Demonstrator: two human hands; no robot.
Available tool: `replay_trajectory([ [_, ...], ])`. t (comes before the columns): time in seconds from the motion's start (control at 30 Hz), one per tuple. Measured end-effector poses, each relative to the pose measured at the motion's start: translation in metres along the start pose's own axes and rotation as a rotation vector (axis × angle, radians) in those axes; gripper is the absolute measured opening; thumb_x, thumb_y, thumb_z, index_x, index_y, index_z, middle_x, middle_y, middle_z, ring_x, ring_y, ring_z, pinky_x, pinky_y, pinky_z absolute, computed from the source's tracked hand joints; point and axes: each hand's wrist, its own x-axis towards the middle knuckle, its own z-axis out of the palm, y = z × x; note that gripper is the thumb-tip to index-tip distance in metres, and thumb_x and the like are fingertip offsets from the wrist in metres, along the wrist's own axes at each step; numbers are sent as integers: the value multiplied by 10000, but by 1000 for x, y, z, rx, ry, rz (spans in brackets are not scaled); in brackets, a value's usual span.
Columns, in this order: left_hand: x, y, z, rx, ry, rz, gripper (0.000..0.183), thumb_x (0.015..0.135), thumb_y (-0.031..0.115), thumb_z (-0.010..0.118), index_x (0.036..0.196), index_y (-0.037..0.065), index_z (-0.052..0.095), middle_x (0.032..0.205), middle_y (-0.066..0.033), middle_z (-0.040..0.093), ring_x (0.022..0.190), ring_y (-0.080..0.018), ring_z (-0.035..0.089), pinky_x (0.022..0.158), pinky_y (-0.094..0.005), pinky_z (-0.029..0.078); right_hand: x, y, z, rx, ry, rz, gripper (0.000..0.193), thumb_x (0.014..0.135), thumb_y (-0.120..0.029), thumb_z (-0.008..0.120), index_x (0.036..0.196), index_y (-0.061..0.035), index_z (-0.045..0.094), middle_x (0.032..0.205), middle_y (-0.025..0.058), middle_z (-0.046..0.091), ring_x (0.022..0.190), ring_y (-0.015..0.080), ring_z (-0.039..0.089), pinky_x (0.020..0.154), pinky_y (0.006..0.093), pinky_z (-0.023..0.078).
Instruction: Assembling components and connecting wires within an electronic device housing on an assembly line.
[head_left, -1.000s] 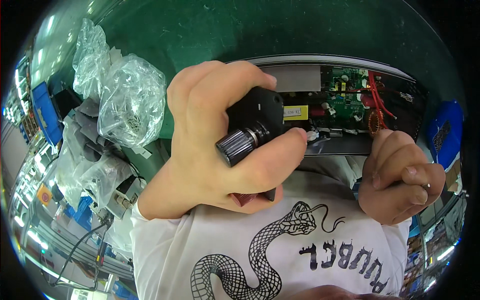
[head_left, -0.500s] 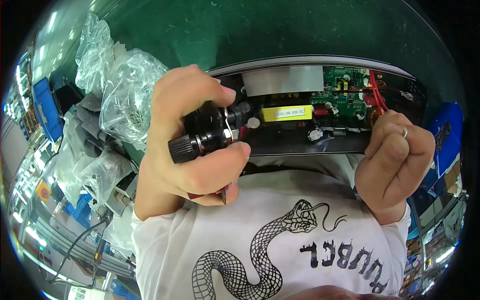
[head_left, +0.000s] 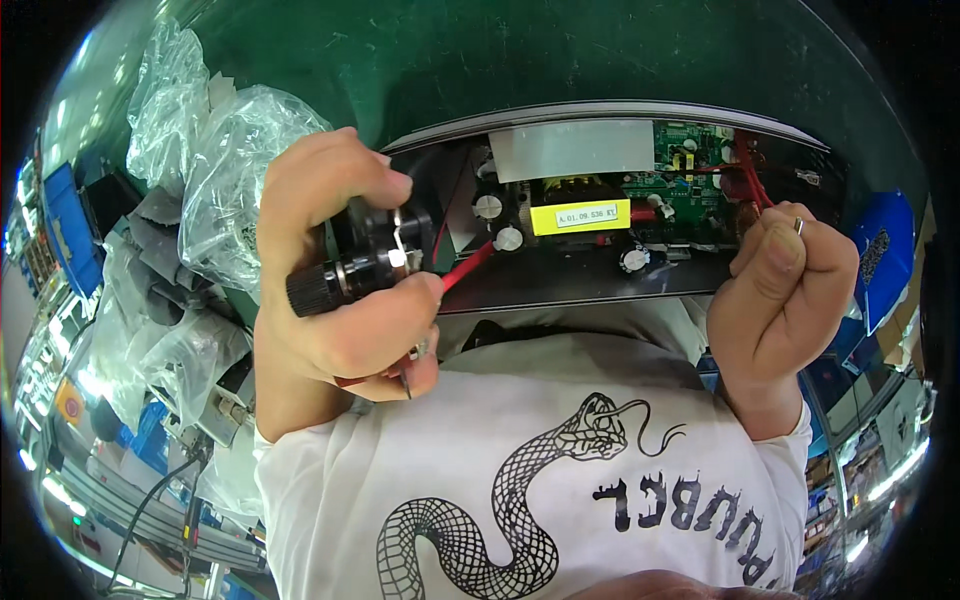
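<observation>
My left hand [head_left: 325,340] is closed around a black part with a ribbed round knob [head_left: 320,288] and a bent metal tab. A thick red wire [head_left: 468,268] runs between this hand and the board side of a long black open case [head_left: 560,284]. Inside the case are a green circuit board [head_left: 690,190], a yellow-wrapped transformer [head_left: 580,216] with a white label, round capacitors and a grey sheet [head_left: 575,150]. At the case's right end my right hand [head_left: 775,300] pinches a small metal-tipped piece [head_left: 798,226] beside red wires [head_left: 750,170]; its other end is hidden.
Clear plastic bags [head_left: 245,180] and dark grey pieces [head_left: 155,235] lie to the left on the green worktop [head_left: 600,50]. A blue bin [head_left: 882,260] with small dark parts stands at the right. A black cable [head_left: 150,500] hangs at the lower left.
My left hand has moved left with the black part, away from the transformer, and more of the red wire shows. My right hand has shifted slightly left, still pinching.
</observation>
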Motion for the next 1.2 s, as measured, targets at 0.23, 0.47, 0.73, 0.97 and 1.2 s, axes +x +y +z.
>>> replay_trajectory([
  [0.23, -4, -4, 5, 2, -2, 67, 367, 620, 335, 777, 948, 227, 653, 1130, -209, 555, 928, -374, 567, 753, -474, 485, -1, -4, 7, -25, 42, 6, 153, 1064, -143, 509, 1016, 2, 503, 790, 72, 566, 599, 71, 459, 561, 216, 406],
  [0.47, 3, 17, -1, -73, -218, -55, 438, 736, 297, 796, 1111, 284, 570, 1203, -196, 463, 1116, -395, 507, 1040, -609, 388, -8, 0, 6, 145, 50, 106, 125, 996, -85, 636, 1024, 26, 584, 890, 94, 612, 681, 124, 533, 626, 226, 450],
  [0.73, 9, 21, 12, -86, -191, -61, 476, 672, 160, 789, 1091, 280, 597, 1227, -208, 462, 1106, -388, 491, 1005, -553, 415, 5, -5, 7, 11, -19, -17, 159, 1066, -153, 510, 1012, -3, 510, 709, 28, 510, 589, 67, 439, 571, 222, 398],
  [0.97, 18, 20, 20, -78, -186, 28, 504, 568, 116, 742, 1037, 258, 624, 1215, -195, 474, 1043, -359, 488, 831, -446, 446, 0, -7, 7, 50, -27, -7, 169, 1071, -163, 495, 1037, 2, 504, 728, 53, 525, 590, 81, 457, 572, 225, 403],
  [1.2, 26, 26, 24, -31, -206, -4, 503, 543, 118, 741, 1016, 244, 625, 1205, -197, 477, 1023, -353, 496, 809, -440, 452, -5, 3, 1, 351, -66, 7, 123, 990, -36, 611, 1046, 48, 541, 913, 120, 565, 673, 145, 535, 630, 238, 447],
])
